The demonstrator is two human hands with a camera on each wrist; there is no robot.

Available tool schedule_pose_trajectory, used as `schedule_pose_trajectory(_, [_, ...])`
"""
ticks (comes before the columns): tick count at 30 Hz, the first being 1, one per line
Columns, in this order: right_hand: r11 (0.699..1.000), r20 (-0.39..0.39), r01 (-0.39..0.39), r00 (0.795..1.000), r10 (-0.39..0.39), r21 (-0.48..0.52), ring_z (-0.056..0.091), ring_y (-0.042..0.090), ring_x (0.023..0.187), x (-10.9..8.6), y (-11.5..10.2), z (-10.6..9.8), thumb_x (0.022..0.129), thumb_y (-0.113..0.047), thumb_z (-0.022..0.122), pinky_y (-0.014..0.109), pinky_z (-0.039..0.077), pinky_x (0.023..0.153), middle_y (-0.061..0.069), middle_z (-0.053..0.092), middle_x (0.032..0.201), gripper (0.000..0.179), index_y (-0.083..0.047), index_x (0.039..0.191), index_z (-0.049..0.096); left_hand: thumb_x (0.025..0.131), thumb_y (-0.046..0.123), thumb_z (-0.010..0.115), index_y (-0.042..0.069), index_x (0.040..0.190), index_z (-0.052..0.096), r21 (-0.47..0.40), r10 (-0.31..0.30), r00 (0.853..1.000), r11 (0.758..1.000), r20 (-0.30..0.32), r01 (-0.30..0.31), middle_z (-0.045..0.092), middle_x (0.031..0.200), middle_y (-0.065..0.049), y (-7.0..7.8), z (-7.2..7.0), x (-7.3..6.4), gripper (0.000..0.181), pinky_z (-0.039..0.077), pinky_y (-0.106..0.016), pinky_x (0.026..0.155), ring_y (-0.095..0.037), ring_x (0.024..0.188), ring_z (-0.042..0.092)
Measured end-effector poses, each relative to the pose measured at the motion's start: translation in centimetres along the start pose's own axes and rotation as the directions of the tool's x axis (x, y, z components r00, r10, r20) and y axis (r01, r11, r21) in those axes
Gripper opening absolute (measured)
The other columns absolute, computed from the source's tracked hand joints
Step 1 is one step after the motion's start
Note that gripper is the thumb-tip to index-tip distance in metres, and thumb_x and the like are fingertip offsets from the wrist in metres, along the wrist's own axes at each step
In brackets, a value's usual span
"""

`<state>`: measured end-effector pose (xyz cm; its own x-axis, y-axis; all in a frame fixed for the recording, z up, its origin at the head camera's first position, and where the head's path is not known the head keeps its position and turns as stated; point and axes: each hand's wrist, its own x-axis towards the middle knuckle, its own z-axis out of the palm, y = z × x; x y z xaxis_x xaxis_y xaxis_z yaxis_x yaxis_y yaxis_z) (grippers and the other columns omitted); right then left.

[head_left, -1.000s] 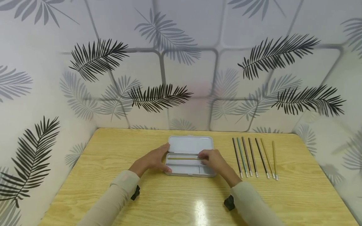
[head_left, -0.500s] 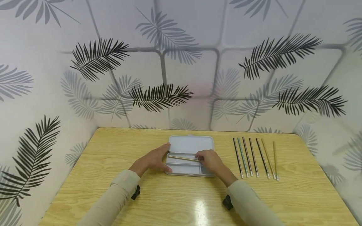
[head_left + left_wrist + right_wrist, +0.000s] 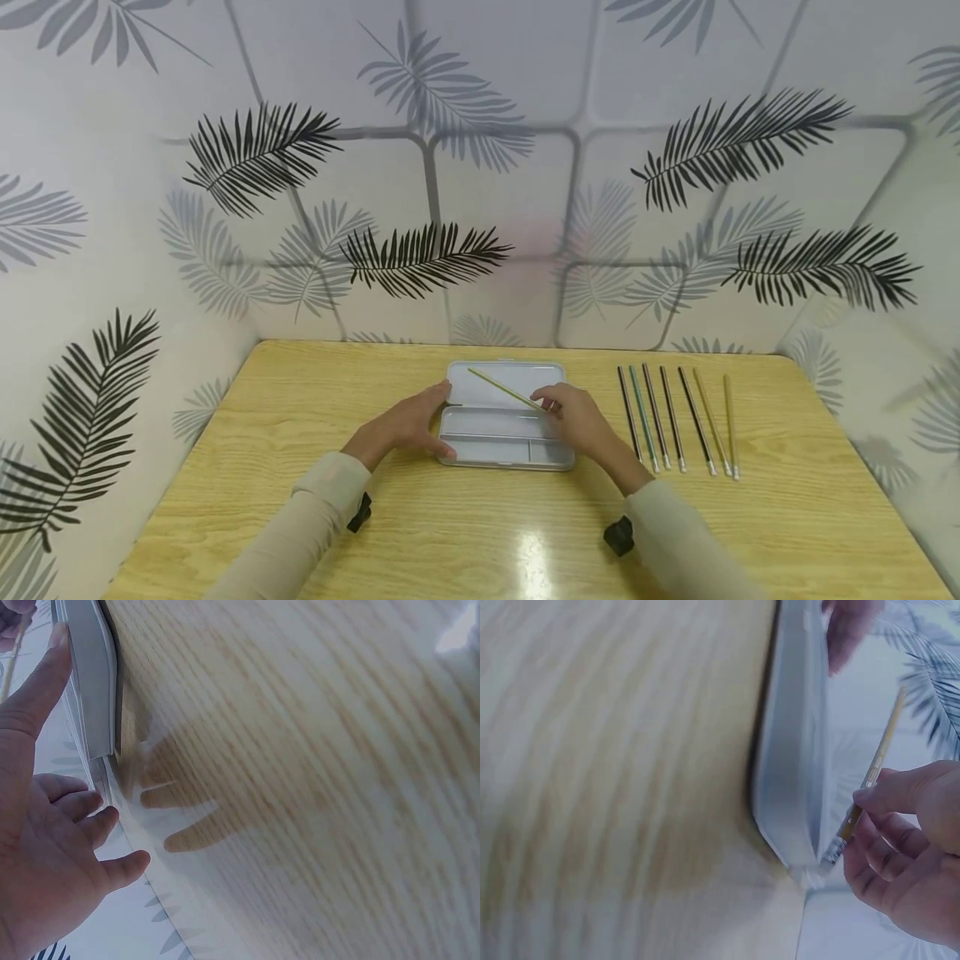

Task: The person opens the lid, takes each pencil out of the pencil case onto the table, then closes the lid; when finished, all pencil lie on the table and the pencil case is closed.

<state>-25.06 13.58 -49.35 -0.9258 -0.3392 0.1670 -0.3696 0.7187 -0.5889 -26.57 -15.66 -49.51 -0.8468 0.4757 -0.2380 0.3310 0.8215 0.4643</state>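
A pale grey pencil case [image 3: 487, 423] lies on the table with its lid [image 3: 480, 385] folded back; dividers split its tray into compartments. My left hand [image 3: 405, 423] rests at the case's left side, thumb along the front corner, other fingers spread towards the lid; in the left wrist view the thumb [image 3: 41, 682] touches the case's edge. Above the right part of the case, my right hand [image 3: 581, 421] pinches a yellow pencil [image 3: 501, 385] near its eraser end. The pencil slants up and left over the lid. The right wrist view shows its silver ferrule [image 3: 834, 850] below the fingertips.
Several pencils, among them a black pencil [image 3: 697, 421], a teal pencil [image 3: 645, 417] and a yellow pencil [image 3: 731, 425], lie side by side right of the case, erasers towards me. A leaf-patterned wall [image 3: 510, 208] stands behind the wooden table [image 3: 450, 533].
The right hand has lifted the yellow pencil out of the case's back compartment and moved slightly right, the pencil tilting over the lid. The left hand has stayed in place.
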Motion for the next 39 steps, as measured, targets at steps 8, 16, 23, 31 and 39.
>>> schedule_pose_trajectory(8, [0.992, 0.001, -0.053, 0.999, 0.053, 0.114, 0.063, 0.024, 0.085, -1.2, 1.8, -2.7, 0.085, 0.004, 0.061, 0.032, 0.054, 0.068, 0.011, 0.062, 0.093, 0.034, -0.002, 0.119, 0.060, 0.066, 0.046, 0.082, 0.003, 0.152, 0.014, 0.001, 0.008, 1.000, 1.000, 0.002, -0.008, 0.013, 0.160, -0.011, 0.1, -0.1, -0.3, 0.119, 0.020, -0.040, 0.120, -0.026, 0.148, 0.016])
schedule_pose_trajectory(16, [0.970, 0.063, -0.133, 0.990, 0.123, 0.204, 0.062, 0.025, 0.089, -2.4, 4.2, -5.6, 0.088, 0.000, 0.058, 0.029, 0.052, 0.066, 0.013, 0.059, 0.096, 0.038, 0.002, 0.125, 0.052, 0.067, 0.045, 0.083, 0.003, 0.152, 0.013, -0.016, 0.003, 1.000, 1.000, 0.006, -0.003, 0.012, 0.160, -0.011, 0.0, 0.0, -0.4, 0.118, 0.019, -0.041, 0.120, -0.027, 0.148, 0.016])
schedule_pose_trajectory(23, [0.904, 0.162, -0.234, 0.969, 0.186, 0.357, 0.059, 0.022, 0.080, -4.2, 6.5, -9.0, 0.091, 0.000, 0.053, 0.037, 0.054, 0.066, 0.019, 0.050, 0.099, 0.044, 0.009, 0.131, 0.036, 0.067, 0.046, 0.082, 0.004, 0.152, 0.014, 0.001, -0.001, 1.000, 1.000, 0.005, 0.001, 0.012, 0.160, -0.009, -0.1, 0.2, -0.3, 0.117, 0.020, -0.041, 0.120, -0.025, 0.148, 0.016])
schedule_pose_trajectory(31, [0.864, 0.190, -0.344, 0.937, 0.292, 0.369, 0.061, 0.018, 0.081, -6.7, 10.1, -12.4, 0.093, -0.005, 0.054, 0.037, 0.058, 0.073, 0.017, 0.051, 0.102, 0.053, 0.010, 0.137, 0.030, 0.067, 0.045, 0.083, 0.005, 0.152, 0.014, -0.003, -0.003, 1.000, 1.000, 0.008, 0.003, 0.012, 0.160, -0.009, 0.1, 0.0, -0.3, 0.117, 0.020, -0.041, 0.120, -0.025, 0.148, 0.016])
schedule_pose_trajectory(39, [0.816, 0.216, -0.484, 0.874, 0.436, 0.314, 0.063, 0.017, 0.083, -9.6, 13.6, -15.0, 0.092, -0.004, 0.054, 0.038, 0.059, 0.076, 0.026, 0.056, 0.106, 0.053, 0.014, 0.136, 0.030, 0.067, 0.044, 0.083, 0.004, 0.152, 0.013, -0.018, 0.000, 1.000, 1.000, 0.005, 0.000, 0.012, 0.160, -0.009, 0.1, 0.1, -0.2, 0.117, 0.019, -0.040, 0.120, -0.025, 0.148, 0.016])
